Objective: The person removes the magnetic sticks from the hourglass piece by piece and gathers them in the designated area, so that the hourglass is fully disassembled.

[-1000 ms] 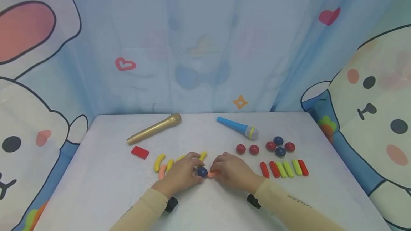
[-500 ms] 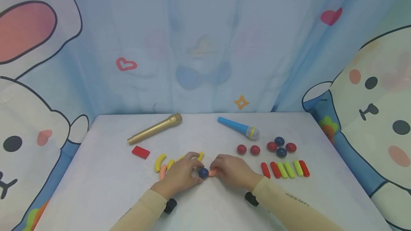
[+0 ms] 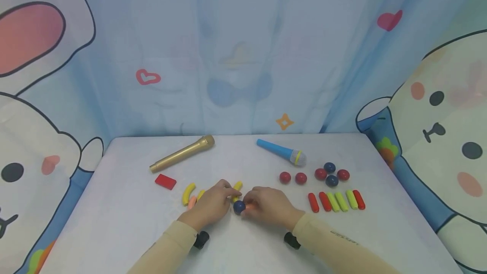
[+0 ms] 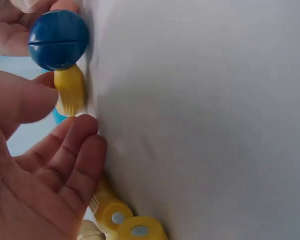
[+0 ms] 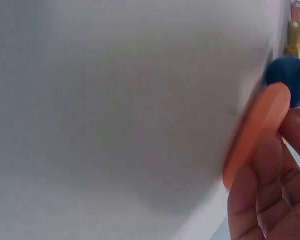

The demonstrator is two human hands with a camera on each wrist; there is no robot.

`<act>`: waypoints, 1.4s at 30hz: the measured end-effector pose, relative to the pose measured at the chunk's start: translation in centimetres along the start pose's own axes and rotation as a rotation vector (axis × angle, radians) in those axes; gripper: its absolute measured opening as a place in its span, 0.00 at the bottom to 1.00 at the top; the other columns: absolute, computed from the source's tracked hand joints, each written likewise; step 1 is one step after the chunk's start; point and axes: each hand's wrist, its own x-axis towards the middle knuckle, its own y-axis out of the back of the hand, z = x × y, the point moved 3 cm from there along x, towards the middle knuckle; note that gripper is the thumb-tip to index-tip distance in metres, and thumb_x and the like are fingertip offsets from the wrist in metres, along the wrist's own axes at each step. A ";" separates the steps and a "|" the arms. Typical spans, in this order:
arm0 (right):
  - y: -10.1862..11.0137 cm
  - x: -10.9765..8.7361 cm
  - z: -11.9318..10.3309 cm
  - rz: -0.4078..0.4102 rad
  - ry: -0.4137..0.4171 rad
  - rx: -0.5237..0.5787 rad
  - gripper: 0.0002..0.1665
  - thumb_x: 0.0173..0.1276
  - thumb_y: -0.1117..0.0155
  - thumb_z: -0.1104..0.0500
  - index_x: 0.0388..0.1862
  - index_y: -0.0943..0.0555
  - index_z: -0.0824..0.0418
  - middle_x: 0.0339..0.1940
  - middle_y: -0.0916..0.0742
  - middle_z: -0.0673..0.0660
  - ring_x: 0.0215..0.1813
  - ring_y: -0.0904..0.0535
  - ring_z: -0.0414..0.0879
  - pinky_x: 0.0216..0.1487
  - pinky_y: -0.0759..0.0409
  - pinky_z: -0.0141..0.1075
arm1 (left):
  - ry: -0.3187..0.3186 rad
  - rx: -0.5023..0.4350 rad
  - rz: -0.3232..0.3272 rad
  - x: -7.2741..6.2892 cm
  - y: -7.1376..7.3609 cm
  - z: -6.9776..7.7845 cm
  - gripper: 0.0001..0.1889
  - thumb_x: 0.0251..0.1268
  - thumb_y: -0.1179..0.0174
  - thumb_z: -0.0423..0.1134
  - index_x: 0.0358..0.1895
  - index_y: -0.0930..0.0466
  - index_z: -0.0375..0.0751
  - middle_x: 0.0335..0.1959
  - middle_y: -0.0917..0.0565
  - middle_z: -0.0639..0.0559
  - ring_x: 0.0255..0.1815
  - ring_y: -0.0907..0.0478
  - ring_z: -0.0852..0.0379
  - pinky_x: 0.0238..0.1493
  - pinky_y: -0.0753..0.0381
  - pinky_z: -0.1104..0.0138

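Note:
My right hand (image 3: 271, 206) pinches a curved orange magnetic stick (image 5: 257, 132), one end against a dark blue ball (image 3: 239, 207). Fingertips of that hand also lie close to the ball. Against the ball's far side, a curved yellow stick (image 4: 70, 90) stands end-on in the left wrist view. My left hand (image 3: 211, 203) has its thumb and a finger around this yellow stick, while its other fingers are loosely bent. More yellow sticks (image 4: 115, 215) with grey dots on their ends lie beyond the left hand. An orange stick (image 3: 192, 202) is partly hidden behind it.
A red block (image 3: 165, 181) and a gold microphone (image 3: 182, 154) lie at left. At back right is a blue microphone (image 3: 281, 152). Red balls (image 3: 301, 178) and further blue balls (image 3: 332, 180) sit at right, behind a row of red and green sticks (image 3: 341, 201).
The left thumb has left the blue ball's near side and moved up to the yellow stick. My right hand has shifted slightly left, fingertips now near the ball.

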 end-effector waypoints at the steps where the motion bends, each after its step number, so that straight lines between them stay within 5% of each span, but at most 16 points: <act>1: 0.0 0.0 0.0 0.001 -0.003 -0.001 0.19 0.60 0.26 0.39 0.43 0.13 0.48 0.35 0.16 0.40 0.33 0.25 0.35 0.39 0.21 0.32 | 0.009 -0.004 -0.009 0.0 0.0 0.0 0.18 0.67 0.44 0.30 0.55 0.15 0.52 0.48 0.25 0.53 0.45 0.23 0.58 0.50 0.20 0.61; 8: 0.6 -0.3 0.8 -0.039 -0.069 0.031 0.12 0.62 0.26 0.47 0.44 0.12 0.46 0.38 0.17 0.37 0.41 0.22 0.36 0.47 0.19 0.37 | 0.007 -0.008 0.010 -0.3 0.4 -0.3 0.13 0.62 0.34 0.33 0.48 0.12 0.50 0.40 0.27 0.56 0.36 0.26 0.59 0.42 0.22 0.66; 12: 0.7 -0.3 0.8 -0.070 -0.068 0.092 0.17 0.61 0.25 0.46 0.49 0.14 0.45 0.44 0.17 0.38 0.47 0.21 0.37 0.52 0.20 0.39 | -0.028 0.036 0.060 -0.4 0.4 -0.4 0.12 0.56 0.30 0.37 0.45 0.11 0.51 0.56 0.25 0.51 0.51 0.22 0.52 0.53 0.21 0.61; 16: 0.5 -0.1 0.4 -0.073 -0.029 0.106 0.21 0.60 0.25 0.41 0.50 0.14 0.47 0.43 0.16 0.39 0.44 0.22 0.36 0.48 0.20 0.36 | -0.041 0.066 0.035 -0.3 0.3 -0.4 0.11 0.56 0.28 0.39 0.43 0.11 0.51 0.67 0.29 0.47 0.64 0.27 0.46 0.63 0.26 0.55; 22: 0.5 0.0 0.9 -0.101 -0.072 0.095 0.18 0.60 0.25 0.41 0.46 0.12 0.45 0.40 0.17 0.37 0.42 0.23 0.35 0.46 0.21 0.36 | -0.050 0.060 -0.002 -0.2 -0.2 -0.2 0.10 0.57 0.27 0.41 0.43 0.10 0.52 0.59 0.23 0.51 0.59 0.25 0.51 0.62 0.26 0.57; 29: 0.5 -0.5 1.6 -0.163 -0.082 0.212 0.22 0.57 0.22 0.44 0.50 0.14 0.43 0.42 0.19 0.36 0.42 0.24 0.38 0.44 0.22 0.36 | -0.108 0.007 -0.015 -0.3 -0.7 -0.4 0.14 0.56 0.26 0.41 0.47 0.11 0.47 0.50 0.21 0.56 0.49 0.23 0.58 0.54 0.23 0.65; 42: 0.2 -0.5 2.3 -0.213 -0.077 0.303 0.18 0.58 0.22 0.47 0.48 0.14 0.41 0.38 0.20 0.37 0.40 0.24 0.39 0.43 0.21 0.33 | -0.172 0.004 -0.049 -0.3 -0.6 -0.1 0.10 0.60 0.28 0.45 0.43 0.10 0.51 0.50 0.21 0.58 0.50 0.24 0.61 0.56 0.24 0.65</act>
